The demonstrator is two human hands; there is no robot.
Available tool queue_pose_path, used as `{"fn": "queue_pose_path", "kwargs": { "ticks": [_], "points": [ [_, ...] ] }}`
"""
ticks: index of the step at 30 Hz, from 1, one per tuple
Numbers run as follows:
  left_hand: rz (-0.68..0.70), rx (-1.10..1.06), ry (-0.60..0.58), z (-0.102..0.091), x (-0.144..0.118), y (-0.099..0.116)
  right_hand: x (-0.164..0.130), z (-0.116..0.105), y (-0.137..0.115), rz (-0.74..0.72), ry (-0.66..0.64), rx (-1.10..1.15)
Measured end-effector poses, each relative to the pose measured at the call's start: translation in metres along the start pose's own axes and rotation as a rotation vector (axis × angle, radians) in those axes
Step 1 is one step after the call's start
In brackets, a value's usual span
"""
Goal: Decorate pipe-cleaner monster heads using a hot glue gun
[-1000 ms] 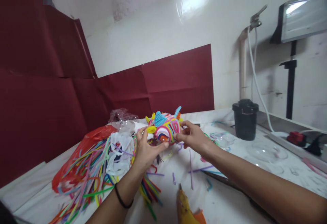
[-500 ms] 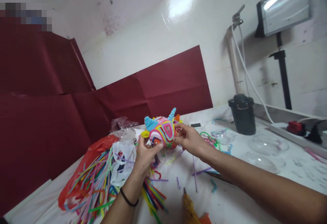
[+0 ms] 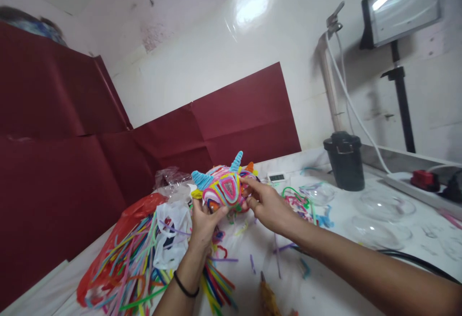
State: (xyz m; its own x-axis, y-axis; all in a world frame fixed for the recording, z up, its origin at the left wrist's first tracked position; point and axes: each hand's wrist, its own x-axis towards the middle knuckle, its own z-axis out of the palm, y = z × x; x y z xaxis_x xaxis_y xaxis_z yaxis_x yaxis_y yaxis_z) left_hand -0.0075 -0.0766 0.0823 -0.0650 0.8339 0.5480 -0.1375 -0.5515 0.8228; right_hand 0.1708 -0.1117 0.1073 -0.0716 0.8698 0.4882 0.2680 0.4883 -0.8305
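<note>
The fuzzy, horned pipe-cleaner ball (image 3: 224,188) has turned leftward, both hands' fingers (image 3: 249,183) still gripping its sides.

The underside of the pipe-cleaner ball (image 3: 224,188) is covered by the left hand (image 3: 204,223), and the right hand (image 3: 265,204) hides its far side. The glue gun (image 3: 269,299) is cut off by the bottom edge (only its nozzle end shows). The small display (image 3: 277,177) behind is too small to read.
</note>
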Motion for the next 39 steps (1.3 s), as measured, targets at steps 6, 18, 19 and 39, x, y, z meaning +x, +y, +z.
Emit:
{"fn": "queue_pose_path", "kwargs": {
  "ticks": [6,18,19,39],
  "points": [
    [0.062,-0.021,0.02,-0.003,0.0,-0.015,0.001,0.01,0.008,-0.057,0.003,0.015],
    [0.057,-0.059,0.131,-0.004,-0.002,-0.02,0.008,0.019,-0.003,-0.12,0.026,-0.076],
    [0.053,-0.073,0.149,-0.003,-0.003,-0.019,0.008,0.02,-0.003,-0.123,0.027,-0.073],
    [-0.073,-0.5,0.202,0.006,0.022,-0.014,-0.009,-0.016,0.013,-0.057,0.101,0.24]
  ]
}}
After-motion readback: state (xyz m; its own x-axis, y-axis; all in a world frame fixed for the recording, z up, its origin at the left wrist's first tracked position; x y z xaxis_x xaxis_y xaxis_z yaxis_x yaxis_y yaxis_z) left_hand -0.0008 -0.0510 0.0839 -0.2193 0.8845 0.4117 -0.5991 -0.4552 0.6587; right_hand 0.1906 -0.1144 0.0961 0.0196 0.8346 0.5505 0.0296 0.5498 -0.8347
